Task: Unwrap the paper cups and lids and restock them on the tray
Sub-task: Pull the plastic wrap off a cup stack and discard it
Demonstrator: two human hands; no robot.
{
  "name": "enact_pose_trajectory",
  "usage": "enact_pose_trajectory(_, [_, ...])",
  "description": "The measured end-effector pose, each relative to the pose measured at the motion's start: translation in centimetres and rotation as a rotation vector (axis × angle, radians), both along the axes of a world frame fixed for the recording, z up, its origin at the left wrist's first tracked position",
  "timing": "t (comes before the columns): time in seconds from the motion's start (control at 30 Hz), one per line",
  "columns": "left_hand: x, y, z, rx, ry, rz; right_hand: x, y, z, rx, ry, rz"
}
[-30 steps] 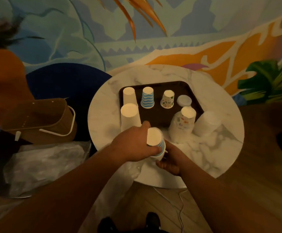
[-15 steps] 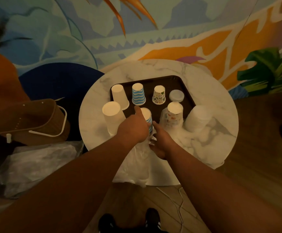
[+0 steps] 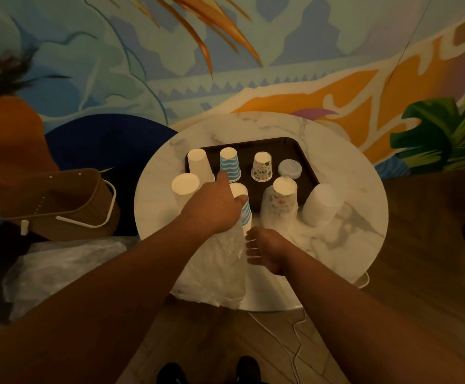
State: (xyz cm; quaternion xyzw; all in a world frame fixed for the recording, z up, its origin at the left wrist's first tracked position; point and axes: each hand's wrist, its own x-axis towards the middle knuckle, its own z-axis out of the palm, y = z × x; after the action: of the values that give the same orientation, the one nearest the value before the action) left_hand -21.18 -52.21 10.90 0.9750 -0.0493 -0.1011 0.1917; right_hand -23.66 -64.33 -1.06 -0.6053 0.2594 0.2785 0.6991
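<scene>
A dark tray point(image 3: 295, 144) sits on the round marble table point(image 3: 353, 173). On it stand an upturned white cup point(image 3: 198, 164), a blue-striped cup point(image 3: 230, 166), a patterned cup point(image 3: 262, 167) and a clear lid point(image 3: 289, 169). My left hand point(image 3: 214, 207) grips a stack of blue-striped cups point(image 3: 245, 210) at the tray's front edge. Loose plastic wrap point(image 3: 220, 261) trails from the stack over the table's rim. My right hand point(image 3: 266, 249) lies just below the stack, fingers out and touching the wrap's edge.
A white cup stack point(image 3: 184, 187) stands left of the tray. A wrapped patterned cup stack point(image 3: 282, 202) and a wrapped lid stack point(image 3: 321, 205) stand on the right. A brown basket point(image 3: 59, 203) and crumpled plastic point(image 3: 59, 261) lie on the floor at left. A cable point(image 3: 284, 342) runs underfoot.
My left hand carried the striped stack up to the tray's front edge. My right hand left the stack's base and drew back toward me, and the wrap now hangs loose.
</scene>
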Motion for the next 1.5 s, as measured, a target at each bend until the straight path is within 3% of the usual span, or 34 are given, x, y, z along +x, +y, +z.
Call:
enact_pose_trajectory(0.07, [-0.5, 0.6, 2.0, -0.112, 0.026, 0.035, -0.4, -0.1, 1.1, -0.020, -0.017, 0.156])
enact_pose_trajectory(0.3, [-1.0, 3.7, 7.6, -0.475, 0.043, 0.200, -0.4, 1.5, 10.7, 0.358, -0.247, 0.338])
enact_pose_trajectory(0.37, [-0.8, 5.0, 9.0, -0.503, 0.008, 0.220, 0.2, 2.8, 13.2, 0.342, -0.418, 0.337])
enact_pose_trajectory(0.47, [-0.2, 7.5, 10.3, -0.525, -0.033, 0.248, 1.8, 6.0, 15.5, 0.100, -0.723, 0.332])
enact_pose_trajectory(0.53, [0.1, 9.7, 10.9, -0.566, -0.085, 0.249, 2.9, 8.2, 16.5, 0.051, -0.831, 0.249])
enact_pose_trajectory(0.63, [0.0, 14.8, 11.6, -0.622, -0.134, 0.215, 4.1, 11.6, 17.5, 0.184, -0.858, 0.094])
enact_pose_trajectory(0.77, [0.5, 23.1, 11.1, -0.439, 0.127, 0.151, 5.2, 16.2, 17.7, 0.309, -0.829, 0.007])
enact_pose_trajectory(0.9, [1.1, 29.4, 9.9, -0.847, -0.091, 0.366, 5.9, 21.1, 16.5, 0.379, -0.702, 0.076])
enact_pose_trajectory(0.93, [1.3, 30.9, 9.6, -0.858, -0.140, 0.371, 6.2, 22.3, 16.1, 0.334, -0.657, 0.132])
enact_pose_trajectory(1.03, [2.5, 35.9, 8.7, -0.566, -0.172, 0.209, 7.3, 26.0, 15.8, 0.201, -0.603, 0.119])
enact_pose_trajectory(1.1, [3.3, 38.6, 8.6, -0.397, -0.158, 0.096, 8.2, 28.9, 16.1, 0.016, -0.710, 0.117])
enact_pose_trajectory(1.2, [4.4, 41.2, 8.2, -0.200, -0.165, -0.065, 9.7, 33.9, 16.6, -0.355, -0.799, 0.473])
enact_pose_trajectory(1.27, [5.1, 43.1, 7.9, -0.193, -0.159, -0.109, 10.7, 36.6, 16.2, -0.517, -0.854, 0.653])
enact_pose_trajectory(1.33, [5.7, 46.1, 7.3, -0.217, -0.061, -0.077, 11.4, 38.4, 15.1, -0.434, -0.902, 0.588])
enact_pose_trajectory(1.43, [6.4, 51.6, 5.2, 0.009, 0.324, -0.060, 12.1, 38.8, 13.0, -0.224, -0.802, 0.381])
enact_pose_trajectory(1.5, [6.6, 54.9, 3.1, -0.024, 0.400, 0.033, 12.3, 38.4, 11.0, -0.252, -0.729, 0.391])
